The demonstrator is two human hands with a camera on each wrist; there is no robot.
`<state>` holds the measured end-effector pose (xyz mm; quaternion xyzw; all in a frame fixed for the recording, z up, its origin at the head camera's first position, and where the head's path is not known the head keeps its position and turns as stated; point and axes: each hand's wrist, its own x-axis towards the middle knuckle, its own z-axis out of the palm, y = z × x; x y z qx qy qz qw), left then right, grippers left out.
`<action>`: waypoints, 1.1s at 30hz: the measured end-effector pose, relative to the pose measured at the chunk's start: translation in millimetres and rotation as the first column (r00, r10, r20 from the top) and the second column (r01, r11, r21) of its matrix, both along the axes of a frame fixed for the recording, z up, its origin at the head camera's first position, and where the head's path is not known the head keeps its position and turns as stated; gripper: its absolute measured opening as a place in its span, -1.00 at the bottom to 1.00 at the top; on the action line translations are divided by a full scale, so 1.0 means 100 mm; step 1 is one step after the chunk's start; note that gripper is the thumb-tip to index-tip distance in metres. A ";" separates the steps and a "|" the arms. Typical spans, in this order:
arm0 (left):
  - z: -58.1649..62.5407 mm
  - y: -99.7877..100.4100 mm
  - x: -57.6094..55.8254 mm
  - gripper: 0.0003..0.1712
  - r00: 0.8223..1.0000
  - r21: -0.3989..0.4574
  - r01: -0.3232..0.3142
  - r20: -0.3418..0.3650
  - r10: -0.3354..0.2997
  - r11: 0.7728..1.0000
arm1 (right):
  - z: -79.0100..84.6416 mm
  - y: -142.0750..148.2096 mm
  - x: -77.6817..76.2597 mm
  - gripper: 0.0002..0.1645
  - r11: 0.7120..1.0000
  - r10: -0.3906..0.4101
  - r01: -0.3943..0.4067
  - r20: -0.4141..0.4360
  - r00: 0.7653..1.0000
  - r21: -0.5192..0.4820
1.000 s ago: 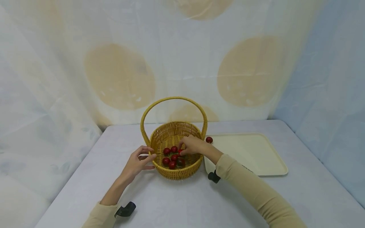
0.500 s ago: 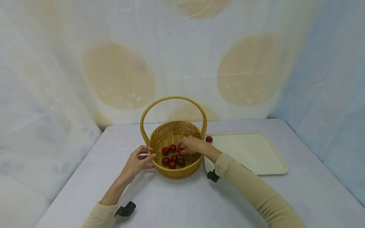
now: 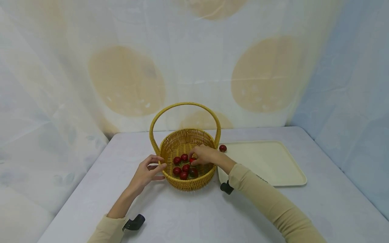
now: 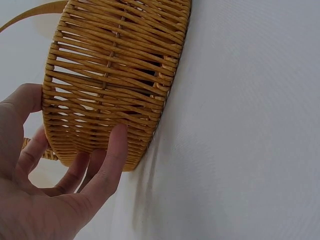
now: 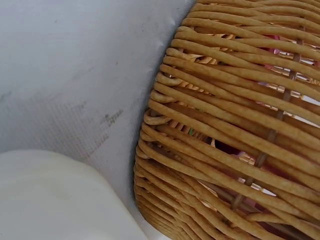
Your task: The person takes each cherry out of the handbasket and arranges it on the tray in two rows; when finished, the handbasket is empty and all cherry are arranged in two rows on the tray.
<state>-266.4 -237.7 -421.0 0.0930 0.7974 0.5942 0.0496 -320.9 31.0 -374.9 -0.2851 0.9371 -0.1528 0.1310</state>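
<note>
Several dark red cherries (image 3: 183, 175) lie in a yellow-brown wicker basket (image 3: 188, 185) with a tall arched handle. My right hand (image 3: 204, 154) reaches down inside it. Between thumb and fingertips it pinches a brighter red cherry (image 3: 192, 160), partly covered by the fingers. My left hand (image 3: 149, 170) rests against the basket's left side with spread, relaxed fingers. In the left wrist view, the left hand (image 4: 65, 185) touches the outer wicker wall (image 4: 110, 85). The right wrist view has the basket's woven wall (image 5: 235, 120); the right hand is hidden there.
A cream rectangular tray (image 3: 267, 162) lies right of the basket, partly under my right forearm. One more cherry (image 3: 223, 148) sits at its far left corner. A patterned cloth (image 3: 194, 67) hangs behind the white table (image 3: 182, 216).
The cherries at the back of the group shifted slightly inside the basket. Both hands and the basket stay almost in place.
</note>
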 end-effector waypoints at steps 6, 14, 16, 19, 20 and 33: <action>0.01 0.01 -0.01 -0.43 1.000 0.008 0.000 0.009 0.000 1.000 | 0.01 0.03 0.00 -0.66 1.000 0.014 -0.013 0.006 1.000 -0.023; 0.01 0.03 -0.01 -0.47 1.000 0.007 0.000 0.006 -0.001 1.000 | 0.06 0.07 0.01 -0.65 0.998 0.014 -0.014 0.000 1.000 -0.057; 0.02 0.02 -0.01 -0.46 1.000 0.006 0.004 0.008 -0.004 1.000 | 0.09 0.08 0.02 -0.65 0.997 0.023 -0.023 -0.005 1.000 -0.069; 0.02 0.03 -0.01 -0.42 1.000 0.006 0.010 0.006 -0.010 1.000 | 0.14 0.09 0.05 -0.65 0.996 0.035 -0.036 -0.016 0.999 -0.080; 0.02 0.03 0.00 -0.41 1.000 0.006 0.011 0.006 -0.011 1.000 | 0.16 0.10 0.06 -0.64 0.996 0.040 -0.042 -0.025 0.999 -0.076; 0.05 0.04 0.02 -0.40 1.000 0.004 0.002 0.009 -0.002 1.000 | 0.41 0.25 0.16 -0.59 0.994 0.072 -0.078 -0.085 0.994 -0.071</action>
